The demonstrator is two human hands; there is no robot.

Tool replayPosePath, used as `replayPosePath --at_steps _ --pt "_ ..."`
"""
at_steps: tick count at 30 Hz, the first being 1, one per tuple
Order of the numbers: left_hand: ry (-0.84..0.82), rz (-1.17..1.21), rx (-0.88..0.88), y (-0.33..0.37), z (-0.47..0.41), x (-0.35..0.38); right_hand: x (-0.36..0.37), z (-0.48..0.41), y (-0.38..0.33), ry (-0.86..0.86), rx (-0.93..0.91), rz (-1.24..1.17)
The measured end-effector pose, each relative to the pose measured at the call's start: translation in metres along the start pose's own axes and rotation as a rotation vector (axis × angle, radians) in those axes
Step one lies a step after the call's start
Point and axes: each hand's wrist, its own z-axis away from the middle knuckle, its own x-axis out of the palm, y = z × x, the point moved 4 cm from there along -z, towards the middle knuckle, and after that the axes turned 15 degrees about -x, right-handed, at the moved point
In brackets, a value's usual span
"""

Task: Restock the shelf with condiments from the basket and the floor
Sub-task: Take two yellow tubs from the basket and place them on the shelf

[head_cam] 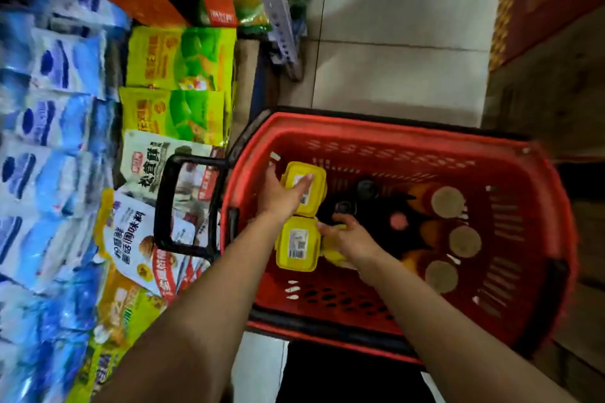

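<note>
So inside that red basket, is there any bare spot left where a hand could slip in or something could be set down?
Yes. The basket floor is bare along its near wall, below the nearer yellow tub, and along the far wall beyond the dark bottles. The middle is crowded: both hands on the yellow tubs, dark bottles, then three tan-capped bottles on the right.

Two yellow tubs (298, 244), three jars (465, 241)

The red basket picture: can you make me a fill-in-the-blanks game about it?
1. The basket is the colour ____.
2. The left hand rests on a tub with a ____ lid.
3. Near the basket's right wall stand ____ orange bottles with round beige caps.
4. The right hand is ____ the basket.

Missing words: red; yellow; three; inside
</note>
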Motion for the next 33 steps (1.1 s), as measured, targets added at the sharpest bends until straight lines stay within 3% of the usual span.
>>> replayPosePath --at_steps 6,11,19,26,33 --pt "-0.036 -0.262 0.050 0.008 -0.016 0.022 0.032 -0.002 0.018 -0.138 -0.052 -0.167" --pt "0.052 -0.346 0.088 0.008 -0.018 0.018 0.050 -0.017 0.034 -0.072 -0.149 -0.177" --pt "-0.066 -0.379 0.168 0.014 0.002 -0.006 0.026 0.010 0.038 0.027 -0.071 -0.300" --pt "-0.183 -0.299 0.252 0.049 0.072 -0.041 -0.022 0.089 -0.005 0.136 -0.049 -0.418" --pt "-0.341 -0.342 0.397 0.110 0.230 -0.096 -0.070 0.221 -0.086 0.240 -0.223 -0.576"
